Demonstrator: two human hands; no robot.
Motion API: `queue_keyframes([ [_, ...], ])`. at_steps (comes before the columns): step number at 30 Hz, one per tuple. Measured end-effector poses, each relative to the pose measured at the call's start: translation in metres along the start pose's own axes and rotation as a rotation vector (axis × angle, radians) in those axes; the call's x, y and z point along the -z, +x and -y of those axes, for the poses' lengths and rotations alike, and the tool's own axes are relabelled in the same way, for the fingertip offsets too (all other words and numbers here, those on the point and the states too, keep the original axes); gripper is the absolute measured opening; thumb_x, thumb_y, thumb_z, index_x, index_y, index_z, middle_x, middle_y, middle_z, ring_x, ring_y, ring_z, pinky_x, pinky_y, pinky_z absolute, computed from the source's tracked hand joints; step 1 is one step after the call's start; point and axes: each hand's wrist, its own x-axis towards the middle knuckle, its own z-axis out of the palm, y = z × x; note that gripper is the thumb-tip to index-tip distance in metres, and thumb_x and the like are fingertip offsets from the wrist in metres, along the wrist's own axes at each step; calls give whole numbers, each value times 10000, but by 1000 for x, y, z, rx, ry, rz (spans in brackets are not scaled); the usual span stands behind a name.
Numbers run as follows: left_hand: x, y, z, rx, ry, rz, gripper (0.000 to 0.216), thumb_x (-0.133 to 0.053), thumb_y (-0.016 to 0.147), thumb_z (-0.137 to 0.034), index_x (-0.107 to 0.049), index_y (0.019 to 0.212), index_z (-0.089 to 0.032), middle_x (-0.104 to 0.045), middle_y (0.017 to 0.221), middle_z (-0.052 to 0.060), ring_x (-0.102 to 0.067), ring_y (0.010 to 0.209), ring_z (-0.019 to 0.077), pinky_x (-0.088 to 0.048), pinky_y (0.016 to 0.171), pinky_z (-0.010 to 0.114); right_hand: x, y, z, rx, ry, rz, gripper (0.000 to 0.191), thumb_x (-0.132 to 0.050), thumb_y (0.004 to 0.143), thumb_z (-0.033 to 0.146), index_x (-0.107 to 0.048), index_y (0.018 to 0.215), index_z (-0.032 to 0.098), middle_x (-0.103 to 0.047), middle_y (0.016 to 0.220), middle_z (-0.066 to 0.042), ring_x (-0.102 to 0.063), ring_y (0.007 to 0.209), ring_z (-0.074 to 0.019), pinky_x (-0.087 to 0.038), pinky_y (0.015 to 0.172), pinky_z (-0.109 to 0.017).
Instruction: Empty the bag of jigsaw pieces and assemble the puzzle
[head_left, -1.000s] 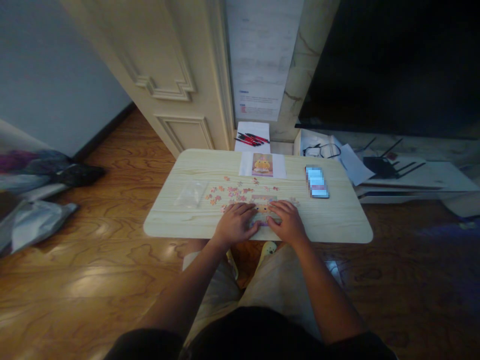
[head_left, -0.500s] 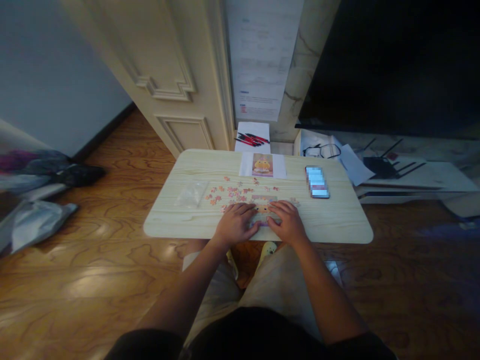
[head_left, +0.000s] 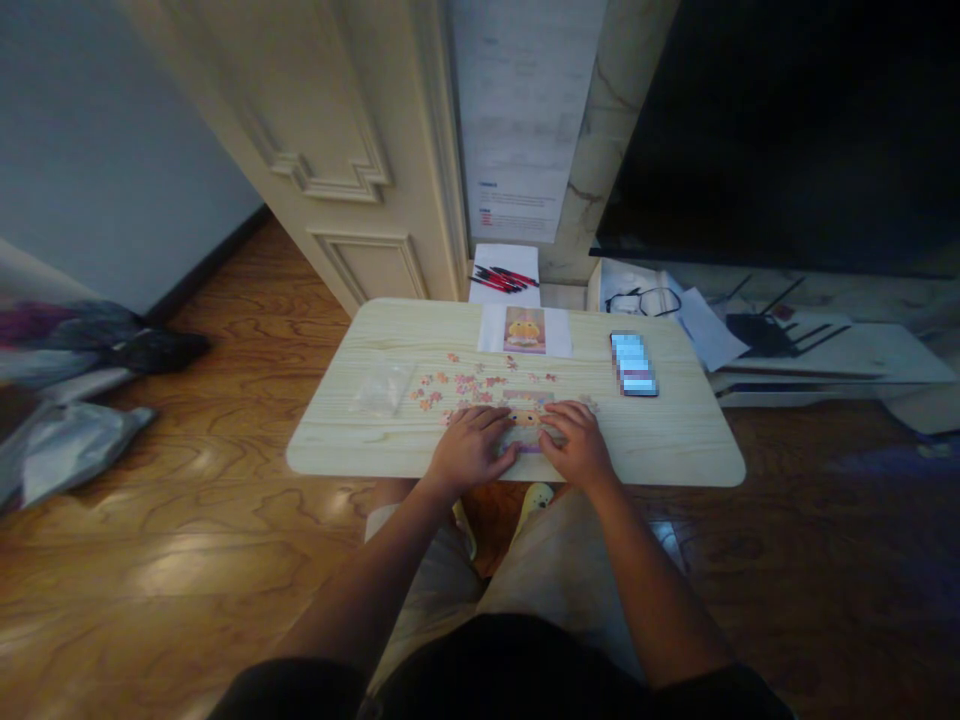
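A partly assembled jigsaw puzzle (head_left: 526, 420) lies near the front edge of the pale wooden table (head_left: 675, 440), between my hands. My left hand (head_left: 471, 447) rests at its left side, fingers stretched out and the thumb apart. At the puzzle's right side is my right hand (head_left: 579, 443), its fingers slightly bent over the edge and the thumb apart from them. Both hands hide parts of the puzzle's sides. Several loose puzzle pieces (head_left: 465, 383) are scattered just beyond the left hand. A reference picture (head_left: 525, 330) of a yellow figure lies at the far edge.
A clear plastic bag (head_left: 382, 388) lies on the table's left part, and a phone (head_left: 634, 364) with a lit screen on the right. Beyond the table are red and black pens (head_left: 504, 279) on white paper, a pair of glasses (head_left: 643, 300) and a dark router (head_left: 761, 335).
My right thumb and fingers have shifted slightly to the right, showing a little more of the puzzle. The left hand stays almost where it was.
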Motion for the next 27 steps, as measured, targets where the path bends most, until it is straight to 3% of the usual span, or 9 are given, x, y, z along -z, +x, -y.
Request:
queue_keyframes([
  [27,0,0,1,-13,-13,-3,380,-655,925,-419,-709,1255,-238,-689,1363,89,-633,1223,301,-504,1042,498,0,1,1,-26,-25,25,196,-720,868,220,-771,1053,259,-734,1144,-72,-605,1152,-280,-494,1068,-502],
])
